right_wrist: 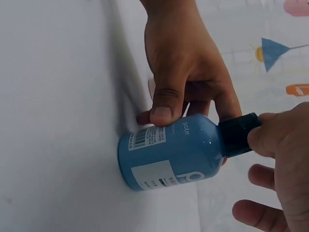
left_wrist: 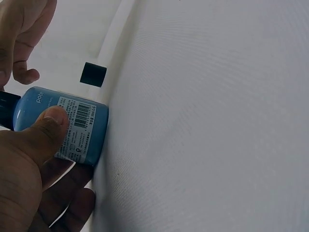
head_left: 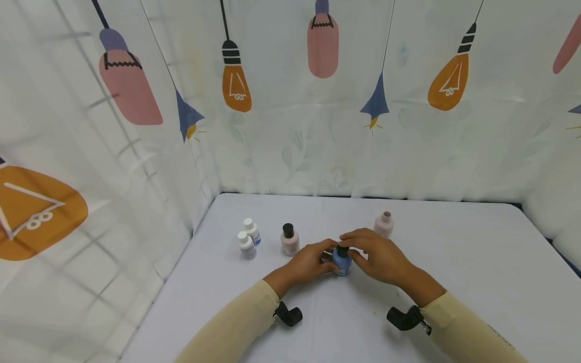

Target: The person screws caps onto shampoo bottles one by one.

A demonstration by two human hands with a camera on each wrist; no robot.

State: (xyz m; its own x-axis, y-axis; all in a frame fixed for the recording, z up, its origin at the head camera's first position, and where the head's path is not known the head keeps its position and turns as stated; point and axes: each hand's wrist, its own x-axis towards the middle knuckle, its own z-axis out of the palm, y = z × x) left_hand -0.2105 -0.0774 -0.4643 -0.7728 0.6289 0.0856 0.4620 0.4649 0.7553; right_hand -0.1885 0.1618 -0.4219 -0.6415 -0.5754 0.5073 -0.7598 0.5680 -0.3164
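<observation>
A blue bottle (head_left: 342, 263) with a black cap (right_wrist: 238, 136) stands upright on the table. My left hand (head_left: 308, 263) grips its body from the left, the thumb lying across the white barcode label in the left wrist view. From the right, my right hand (head_left: 380, 256) pinches the black cap at the top. In the right wrist view the cap sits on the bottle's neck, and the lower fingers of that hand hang free of the bottle.
Left of the hands stand a pink bottle (head_left: 289, 241) with a black cap and two small white bottles (head_left: 247, 247). Behind the right hand is an uncapped pink bottle (head_left: 384, 225). A loose black cap (left_wrist: 93, 74) lies on the white table (head_left: 476, 272). Printed curtains surround the table.
</observation>
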